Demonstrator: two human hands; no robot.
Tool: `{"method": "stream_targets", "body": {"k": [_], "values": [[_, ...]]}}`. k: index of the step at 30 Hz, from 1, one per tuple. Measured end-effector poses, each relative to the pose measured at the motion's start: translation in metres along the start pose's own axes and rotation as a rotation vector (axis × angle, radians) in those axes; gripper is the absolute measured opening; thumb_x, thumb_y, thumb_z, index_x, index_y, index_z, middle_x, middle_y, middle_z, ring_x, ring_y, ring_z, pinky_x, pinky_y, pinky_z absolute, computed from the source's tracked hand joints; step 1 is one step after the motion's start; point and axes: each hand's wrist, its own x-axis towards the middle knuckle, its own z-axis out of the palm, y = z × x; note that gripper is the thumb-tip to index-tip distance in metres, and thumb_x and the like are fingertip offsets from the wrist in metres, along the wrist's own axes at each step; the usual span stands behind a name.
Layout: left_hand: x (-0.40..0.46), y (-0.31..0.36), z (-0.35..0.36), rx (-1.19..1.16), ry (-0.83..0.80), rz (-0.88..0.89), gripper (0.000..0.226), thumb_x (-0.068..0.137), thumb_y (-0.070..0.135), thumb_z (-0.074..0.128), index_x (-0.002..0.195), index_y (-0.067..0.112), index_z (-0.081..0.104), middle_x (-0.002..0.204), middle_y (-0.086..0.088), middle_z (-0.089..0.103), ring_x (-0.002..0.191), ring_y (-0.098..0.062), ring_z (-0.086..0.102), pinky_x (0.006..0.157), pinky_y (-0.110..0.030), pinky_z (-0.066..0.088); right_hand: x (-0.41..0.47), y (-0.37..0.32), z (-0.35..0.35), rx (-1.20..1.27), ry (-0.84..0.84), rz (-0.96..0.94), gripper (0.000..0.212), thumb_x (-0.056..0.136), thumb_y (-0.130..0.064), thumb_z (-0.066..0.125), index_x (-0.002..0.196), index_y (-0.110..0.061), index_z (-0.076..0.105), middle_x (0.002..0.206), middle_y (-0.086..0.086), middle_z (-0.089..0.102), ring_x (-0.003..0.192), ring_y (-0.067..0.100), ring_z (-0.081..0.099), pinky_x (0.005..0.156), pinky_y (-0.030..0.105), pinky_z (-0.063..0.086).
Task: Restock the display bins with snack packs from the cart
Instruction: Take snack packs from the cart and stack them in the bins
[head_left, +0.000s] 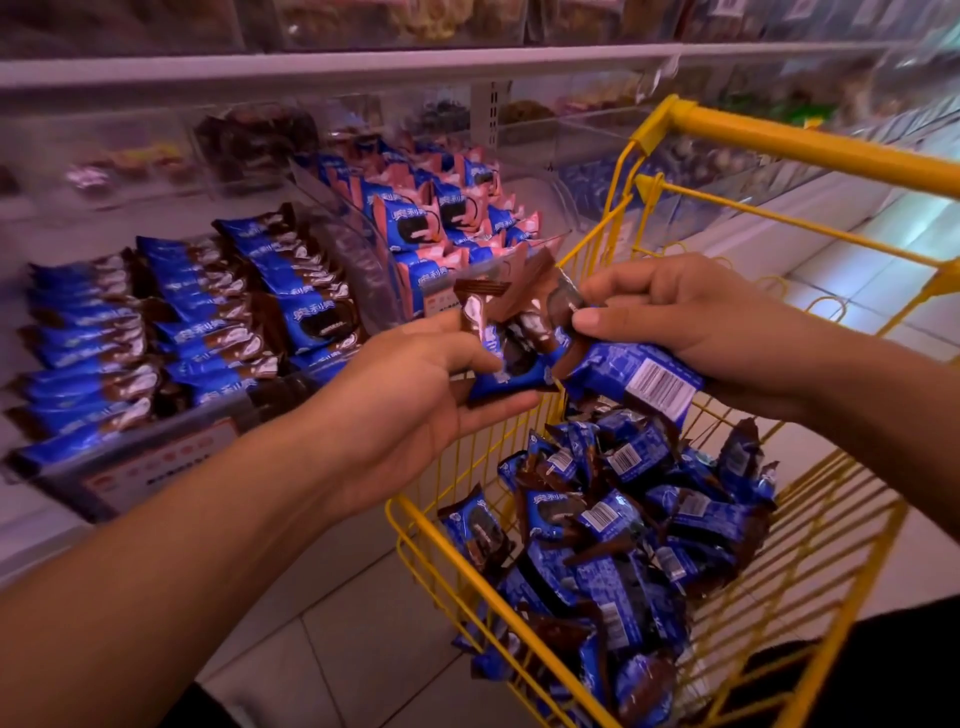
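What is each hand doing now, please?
Left hand: closed, holding snack packs.
Right hand: closed, holding a blue pack.

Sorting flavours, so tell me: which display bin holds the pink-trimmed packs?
The right-hand bin, beside the cart; the left bin holds blue-and-brown packs.

A snack aisle in a retail shop: clear display bins (358, 244) hold rows of blue-and-brown (156, 322) and blue-and-pink (441, 208) wrapped snack packs, with price labels (156, 462) fixed to the bin fronts. A yellow wire shopping cart (779, 140) stands on the tiled floor (363, 649) beside long shelving (311, 65).
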Motion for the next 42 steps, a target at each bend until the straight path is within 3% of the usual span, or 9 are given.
{"method": "stream_targets", "body": {"k": [6, 10, 15, 17, 20, 28, 34, 38, 42], "values": [[-0.005, 0.006, -0.003, 0.114, -0.028, 0.046, 0.041, 0.080, 0.018, 0.060, 0.119, 0.007, 0.067, 0.113, -0.017, 0.070, 0.072, -0.020, 0.067, 0.058, -0.029, 0.057, -0.001, -0.007, 0.003, 0.095, 0.022, 0.102, 0.029, 0.070, -0.027, 0.078, 0.094, -0.014, 0.071, 0.099, 0.022, 0.074, 0.075, 0.025, 0.071, 0.066, 0.033, 0.059], [-0.001, 0.009, -0.010, 0.241, -0.095, 0.129, 0.038, 0.077, 0.035, 0.069, 0.114, 0.028, 0.073, 0.120, -0.004, 0.071, 0.099, -0.025, 0.070, 0.076, -0.031, 0.058, -0.002, -0.008, 0.020, 0.204, 0.043, 0.146, 0.025, 0.074, -0.027, 0.075, 0.091, -0.009, 0.072, 0.090, 0.023, 0.073, 0.075, 0.027, 0.067, 0.068, 0.034, 0.054], [0.004, 0.000, -0.012, 0.263, 0.032, 0.222, 0.023, 0.083, 0.028, 0.070, 0.106, 0.028, 0.072, 0.103, -0.001, 0.076, 0.088, -0.017, 0.073, 0.065, -0.030, 0.058, -0.001, -0.007, 0.044, 0.352, 0.033, 0.261, 0.047, 0.076, -0.030, 0.073, 0.112, 0.000, 0.069, 0.118, 0.027, 0.067, 0.114, 0.040, 0.061, 0.109, 0.054, 0.042], [0.005, 0.001, -0.013, 0.168, 0.126, 0.185, 0.011, 0.085, 0.027, 0.071, 0.095, 0.030, 0.074, 0.095, -0.002, 0.077, 0.075, -0.016, 0.072, 0.057, -0.028, 0.056, 0.000, -0.011, 0.042, 0.448, 0.069, 0.305, 0.040, 0.077, -0.033, 0.073, 0.108, -0.007, 0.073, 0.111, 0.016, 0.073, 0.098, 0.031, 0.070, 0.081, 0.038, 0.062], [0.004, 0.005, -0.013, 0.036, 0.215, 0.116, 0.019, 0.083, 0.031, 0.072, 0.100, 0.021, 0.072, 0.086, -0.006, 0.076, 0.060, -0.014, 0.067, 0.053, -0.026, 0.054, 0.002, -0.019, 0.031, 0.624, 0.125, 0.350, 0.021, 0.078, -0.034, 0.072, 0.083, -0.015, 0.080, 0.100, 0.013, 0.072, 0.071, 0.019, 0.068, 0.043, 0.018, 0.053], [0.002, 0.005, -0.015, 0.040, 0.188, 0.156, 0.019, 0.087, 0.029, 0.071, 0.105, 0.023, 0.070, 0.098, -0.003, 0.078, 0.080, -0.017, 0.075, 0.064, -0.036, 0.059, 0.006, -0.017, 0.020, 0.919, 0.141, 0.372, 0.036, 0.078, -0.017, 0.066, 0.108, 0.002, 0.067, 0.111, 0.023, 0.066, 0.080, 0.028, 0.073, 0.046, 0.016, 0.054], [0.000, 0.006, -0.015, -0.041, 0.141, 0.151, 0.024, 0.089, 0.025, 0.068, 0.113, 0.018, 0.068, 0.099, -0.006, 0.077, 0.083, -0.023, 0.076, 0.059, -0.035, 0.059, -0.002, -0.024, 0.017, 1.041, -0.189, 0.190, 0.049, 0.070, -0.004, 0.082, 0.114, 0.011, 0.067, 0.134, 0.029, 0.057, 0.122, 0.045, 0.057, 0.094, 0.030, 0.054], [-0.001, 0.007, -0.015, 0.057, 0.139, 0.179, 0.022, 0.090, 0.031, 0.068, 0.110, 0.022, 0.068, 0.096, -0.002, 0.078, 0.078, -0.017, 0.076, 0.052, -0.026, 0.056, 0.003, -0.018, 0.017, 0.705, -0.030, 0.226, 0.042, 0.080, -0.021, 0.069, 0.118, -0.004, 0.069, 0.115, 0.021, 0.070, 0.091, 0.026, 0.075, 0.068, 0.025, 0.062], [-0.002, 0.006, -0.014, 0.041, 0.126, 0.171, 0.022, 0.093, 0.033, 0.064, 0.112, 0.022, 0.065, 0.098, -0.002, 0.078, 0.080, -0.018, 0.076, 0.056, -0.030, 0.057, 0.004, -0.013, 0.017, 0.374, 0.095, 0.226, 0.028, 0.077, -0.047, 0.068, 0.097, -0.029, 0.077, 0.098, 0.016, 0.074, 0.061, 0.014, 0.064, 0.042, 0.017, 0.042]]}}
